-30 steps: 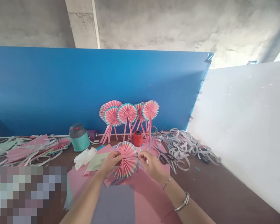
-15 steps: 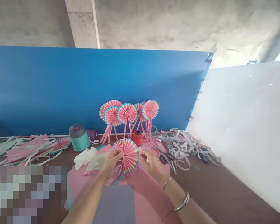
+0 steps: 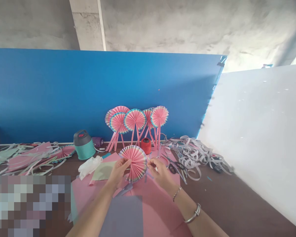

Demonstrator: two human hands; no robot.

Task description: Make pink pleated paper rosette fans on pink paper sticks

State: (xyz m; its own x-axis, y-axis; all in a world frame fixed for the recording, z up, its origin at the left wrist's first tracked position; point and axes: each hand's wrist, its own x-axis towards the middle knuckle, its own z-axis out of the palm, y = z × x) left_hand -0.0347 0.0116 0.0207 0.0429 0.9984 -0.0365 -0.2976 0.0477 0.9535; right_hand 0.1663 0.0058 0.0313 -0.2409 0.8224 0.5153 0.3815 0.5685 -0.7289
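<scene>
Our left hand (image 3: 118,170) pinches the pink fan (image 3: 137,162). Our right hand (image 3: 160,172) curls by its edge (we can't tell if it's pinching).

On my feed I can read no text, brand, number or sign, neither on the red spool (image 3: 146,147) just beyond the fingers (image 3: 121,162) nor on the teal container (image 3: 85,150) beyond and to their left.
</scene>
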